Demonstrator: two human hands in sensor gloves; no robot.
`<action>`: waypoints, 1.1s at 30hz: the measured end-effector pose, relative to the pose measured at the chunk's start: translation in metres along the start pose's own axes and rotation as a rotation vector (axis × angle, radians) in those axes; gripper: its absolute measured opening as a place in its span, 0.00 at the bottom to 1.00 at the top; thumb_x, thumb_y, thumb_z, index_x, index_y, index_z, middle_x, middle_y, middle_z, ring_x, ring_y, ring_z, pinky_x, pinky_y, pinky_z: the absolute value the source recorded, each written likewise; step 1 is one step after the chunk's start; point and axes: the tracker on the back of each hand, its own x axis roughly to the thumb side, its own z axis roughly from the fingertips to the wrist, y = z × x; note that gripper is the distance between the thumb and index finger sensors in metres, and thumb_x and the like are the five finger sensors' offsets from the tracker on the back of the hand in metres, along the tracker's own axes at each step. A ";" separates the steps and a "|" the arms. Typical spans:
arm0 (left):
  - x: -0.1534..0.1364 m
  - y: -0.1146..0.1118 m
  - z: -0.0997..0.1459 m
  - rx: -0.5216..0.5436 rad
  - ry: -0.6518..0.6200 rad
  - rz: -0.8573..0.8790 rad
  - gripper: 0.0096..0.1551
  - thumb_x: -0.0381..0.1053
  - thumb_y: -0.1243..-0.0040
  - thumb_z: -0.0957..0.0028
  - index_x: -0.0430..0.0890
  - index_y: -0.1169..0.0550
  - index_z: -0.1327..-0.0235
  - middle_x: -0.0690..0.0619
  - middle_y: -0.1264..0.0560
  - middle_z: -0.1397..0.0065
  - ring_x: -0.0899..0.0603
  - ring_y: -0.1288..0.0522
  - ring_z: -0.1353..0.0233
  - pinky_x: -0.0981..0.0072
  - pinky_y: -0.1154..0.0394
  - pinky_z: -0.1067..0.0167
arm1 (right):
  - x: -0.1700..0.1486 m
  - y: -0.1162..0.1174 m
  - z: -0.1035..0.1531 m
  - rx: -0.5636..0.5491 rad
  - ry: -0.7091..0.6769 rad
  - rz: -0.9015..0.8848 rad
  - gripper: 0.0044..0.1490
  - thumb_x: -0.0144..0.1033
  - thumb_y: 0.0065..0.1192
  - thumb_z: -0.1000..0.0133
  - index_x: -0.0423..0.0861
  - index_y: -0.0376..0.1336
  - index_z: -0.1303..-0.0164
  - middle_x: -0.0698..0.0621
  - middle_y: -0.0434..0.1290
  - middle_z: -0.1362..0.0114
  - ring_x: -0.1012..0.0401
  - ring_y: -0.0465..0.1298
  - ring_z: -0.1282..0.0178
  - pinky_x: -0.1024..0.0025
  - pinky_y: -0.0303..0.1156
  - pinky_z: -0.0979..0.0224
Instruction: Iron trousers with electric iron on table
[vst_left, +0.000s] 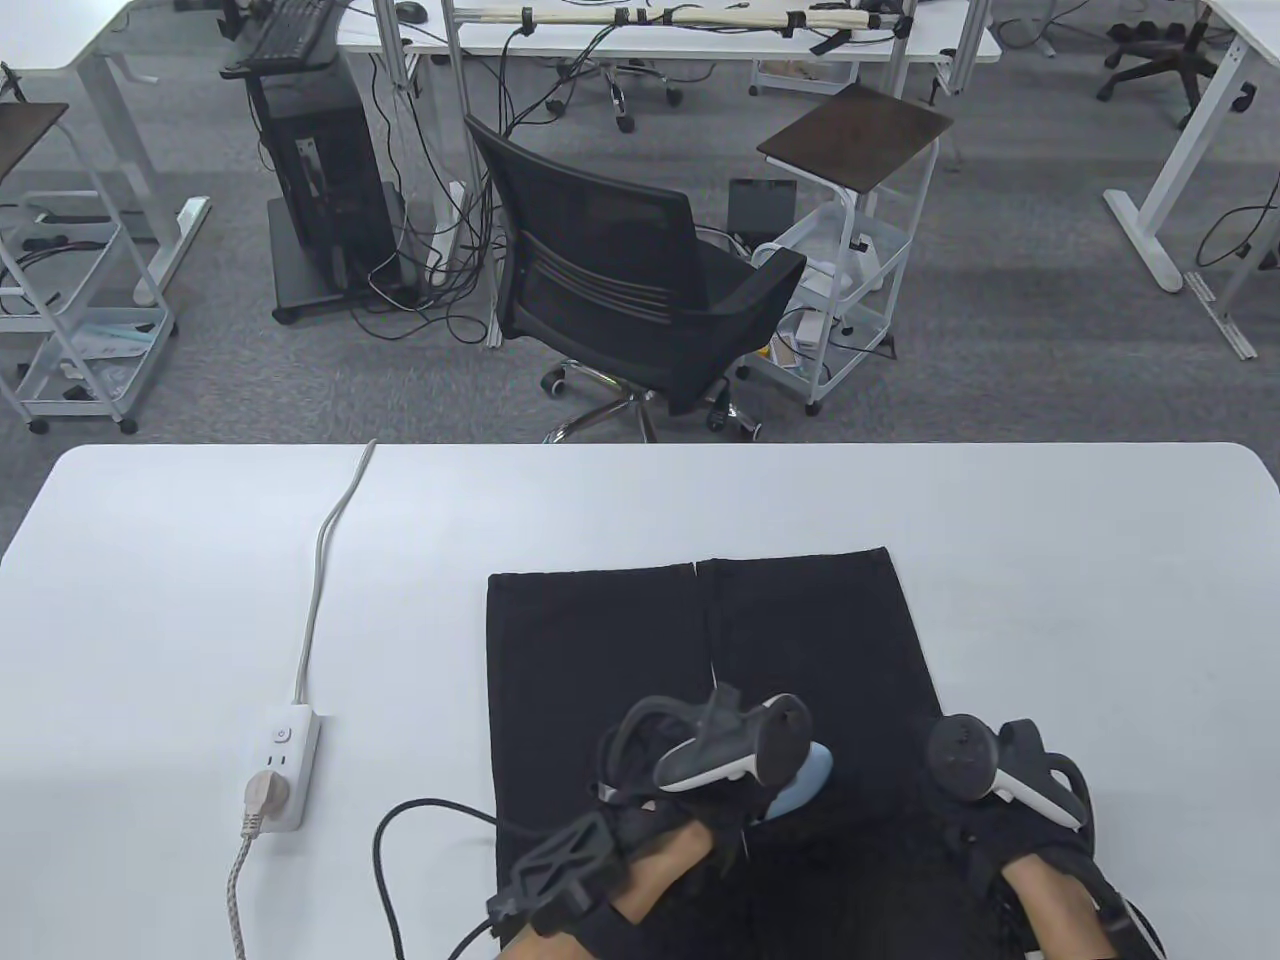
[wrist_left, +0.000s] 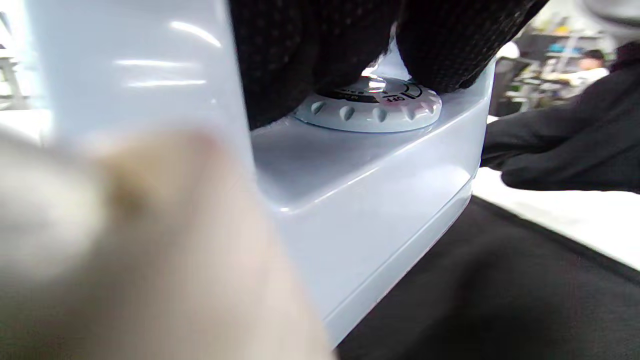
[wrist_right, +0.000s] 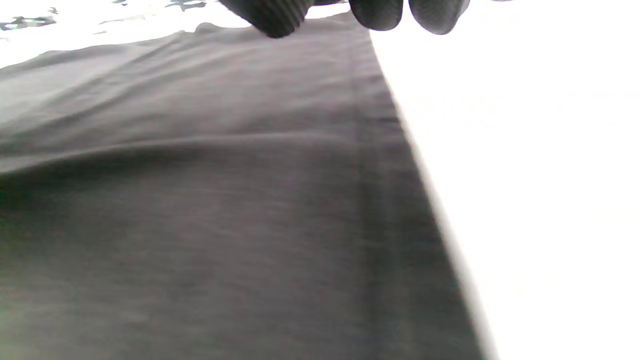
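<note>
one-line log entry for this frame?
step: ironing | left hand: holds electric iron on black trousers | right hand: rests on trousers' right edge | iron plug: in power strip

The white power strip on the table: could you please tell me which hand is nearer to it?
Left. The left hand is on the pale blue electric iron mid-trousers, right of the white power strip; the right hand rests at the black trousers' right edge, farther off.

Iron (vst_left: 800, 785) mostly under left hand (vst_left: 700, 770)
</note>
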 end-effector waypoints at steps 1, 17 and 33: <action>0.018 -0.001 -0.006 -0.003 -0.030 -0.005 0.28 0.62 0.36 0.36 0.41 0.25 0.40 0.57 0.17 0.62 0.51 0.15 0.61 0.44 0.19 0.44 | -0.013 0.004 0.001 0.001 0.030 -0.025 0.39 0.35 0.47 0.32 0.41 0.40 0.14 0.30 0.45 0.13 0.31 0.51 0.17 0.26 0.51 0.27; 0.058 -0.051 -0.091 -0.103 -0.030 -0.181 0.28 0.62 0.38 0.35 0.41 0.26 0.38 0.57 0.17 0.60 0.51 0.15 0.59 0.42 0.20 0.42 | -0.030 0.031 -0.015 0.127 0.043 -0.143 0.38 0.36 0.44 0.31 0.52 0.36 0.14 0.30 0.32 0.13 0.28 0.35 0.18 0.20 0.43 0.30; -0.048 -0.027 -0.190 -0.083 0.337 -0.062 0.28 0.64 0.40 0.33 0.44 0.29 0.35 0.58 0.19 0.57 0.51 0.17 0.56 0.43 0.23 0.37 | -0.026 0.031 -0.016 0.141 0.043 -0.158 0.38 0.35 0.44 0.30 0.50 0.36 0.13 0.30 0.30 0.13 0.28 0.34 0.19 0.20 0.42 0.30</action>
